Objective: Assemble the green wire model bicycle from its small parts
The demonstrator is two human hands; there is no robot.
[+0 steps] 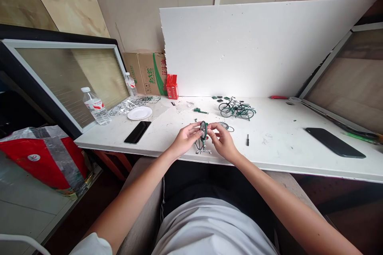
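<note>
My left hand point(186, 138) and my right hand point(222, 140) meet over the near edge of the white table point(269, 143). Both pinch a small model bicycle wheel point(203, 129) with a dark tyre, attached to a green frame piece that hangs below it. Under the hands lies a silver wire part point(203, 151). A loose wheel point(224, 126) rests just beyond my right hand. Two finished green model bicycles point(237, 109) stand further back. A small screwdriver point(247, 140) lies to the right of my right hand.
A black phone point(137, 132), white plate point(139, 113) and water bottle point(96, 106) sit at left, with clear parts sprues point(131, 104), a red carton point(172, 87) and cardboard box point(149, 72) behind. Another black phone point(335, 142) lies at right. A white board point(254, 48) leans on the wall.
</note>
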